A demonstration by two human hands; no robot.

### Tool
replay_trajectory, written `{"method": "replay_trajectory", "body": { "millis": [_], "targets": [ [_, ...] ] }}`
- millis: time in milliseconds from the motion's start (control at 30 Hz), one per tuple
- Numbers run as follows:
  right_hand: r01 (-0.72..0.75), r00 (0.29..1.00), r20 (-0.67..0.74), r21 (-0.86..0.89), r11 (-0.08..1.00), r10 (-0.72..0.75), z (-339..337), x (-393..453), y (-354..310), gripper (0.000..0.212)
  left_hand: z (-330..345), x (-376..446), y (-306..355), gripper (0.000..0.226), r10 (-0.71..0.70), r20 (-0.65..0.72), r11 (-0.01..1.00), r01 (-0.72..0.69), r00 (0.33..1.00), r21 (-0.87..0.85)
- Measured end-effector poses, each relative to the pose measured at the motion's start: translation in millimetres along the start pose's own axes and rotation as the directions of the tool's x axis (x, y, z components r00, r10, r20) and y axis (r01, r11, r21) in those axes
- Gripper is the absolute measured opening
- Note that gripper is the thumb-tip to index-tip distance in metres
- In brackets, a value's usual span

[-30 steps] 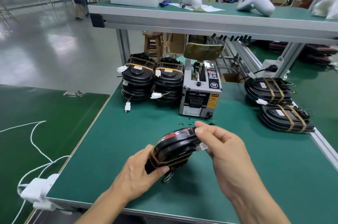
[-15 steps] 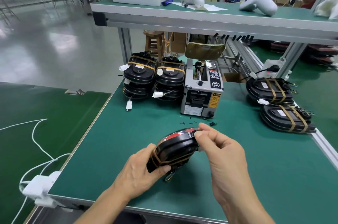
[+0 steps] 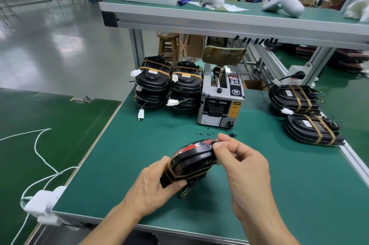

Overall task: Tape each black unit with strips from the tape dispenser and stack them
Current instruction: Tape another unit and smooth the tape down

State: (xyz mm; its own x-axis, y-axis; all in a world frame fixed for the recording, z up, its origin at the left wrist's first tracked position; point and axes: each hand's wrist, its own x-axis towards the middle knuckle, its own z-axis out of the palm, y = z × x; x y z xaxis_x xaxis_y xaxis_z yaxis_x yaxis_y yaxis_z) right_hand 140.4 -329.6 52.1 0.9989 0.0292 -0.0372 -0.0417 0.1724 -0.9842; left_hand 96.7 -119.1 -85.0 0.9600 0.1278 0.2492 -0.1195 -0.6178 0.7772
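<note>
A black unit (image 3: pixel 192 159) with a red rim and a brown tape band is tilted above the green table (image 3: pixel 299 194). My left hand (image 3: pixel 157 186) grips its near end, thumb on top. My right hand (image 3: pixel 241 162) pinches the unit's far right edge with thumb and fingertips. The grey tape dispenser (image 3: pixel 220 99) stands behind. Two stacks of taped black units (image 3: pixel 168 83) sit left of the dispenser. Two more taped units (image 3: pixel 303 112) lie at the table's right edge.
Small black scraps (image 3: pixel 207 133) lie in front of the dispenser. A raised shelf (image 3: pixel 219 23) spans the back, carrying white boxes and white parts. A white cable and plug (image 3: pixel 42 202) lie on the darker table at left. People are seen far off.
My right hand's fingers have curled tighter onto the unit's far edge, covering the small white piece that showed there earlier. The unit stays held in the same place.
</note>
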Motion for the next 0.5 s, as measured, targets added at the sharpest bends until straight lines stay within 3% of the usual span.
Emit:
{"method": "replay_trajectory", "body": {
  "millis": [500],
  "targets": [
    [0.033,0.999,-0.002,-0.064,0.997,-0.034,-0.1,0.3,2.0,0.016,-0.8,-0.5,0.6,0.059,-0.025,0.016,1.0,0.025,1.0,-0.002]
  ]
}}
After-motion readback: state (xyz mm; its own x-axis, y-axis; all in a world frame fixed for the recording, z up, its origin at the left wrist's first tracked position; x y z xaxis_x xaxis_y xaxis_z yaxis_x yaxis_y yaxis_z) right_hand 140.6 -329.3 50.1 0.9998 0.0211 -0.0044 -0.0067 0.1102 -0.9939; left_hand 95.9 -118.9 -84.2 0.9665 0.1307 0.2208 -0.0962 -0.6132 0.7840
